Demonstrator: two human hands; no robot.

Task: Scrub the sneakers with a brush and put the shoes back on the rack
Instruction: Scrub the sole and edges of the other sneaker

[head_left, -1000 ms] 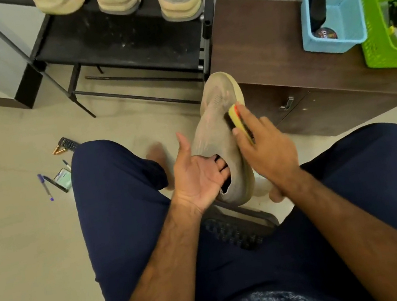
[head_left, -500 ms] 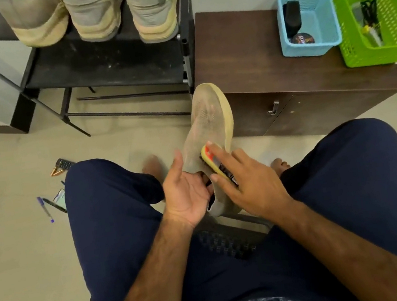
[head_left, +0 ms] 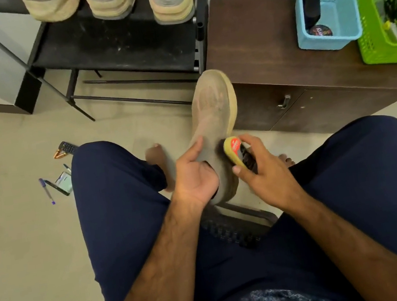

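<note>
The fingers [head_left: 207, 168] of the left hand [head_left: 195, 177] curl into the opening of a dusty tan sneaker [head_left: 212, 111], thumb laid along its upper, gripping it. The fingers [head_left: 249, 140] of the right hand [head_left: 267, 175] are closed round a yellow-backed brush [head_left: 234, 152], held just beside the sneaker's right edge near the heel. The sneaker hangs at centre frame, above the floor [head_left: 26, 258], toe pointing to 12 o'clock.

The floor is pale tile, the wall behind pale grey. At 11 o'clock stands a black shoe rack [head_left: 122, 47], its lower shelf scuffed with dust; three more sneakers [head_left: 114, 1] sit side by side on the tier above. Touching the rack's right post, at 1 o'clock, is a low brown cabinet [head_left: 260, 42], carrying a blue basket [head_left: 348, 30] and, just beside it at 2 o'clock, a green basket [head_left: 378, 52]. At 9 o'clock pens [head_left: 47, 191], a remote [head_left: 67, 147] and other small clutter lie on the tiles.

Both forearms reach in from 6 o'clock between knees in navy trousers, the left palm turned up, the right wrist bent inward. Bare toes show beside each hand.

Motion blur hides whether the bristles touch the sneaker. The racked sneakers are cut off by the top edge, the green basket by the right edge. The blue basket holds a black object and a round tin; the green one's contents are too tangled to name.
</note>
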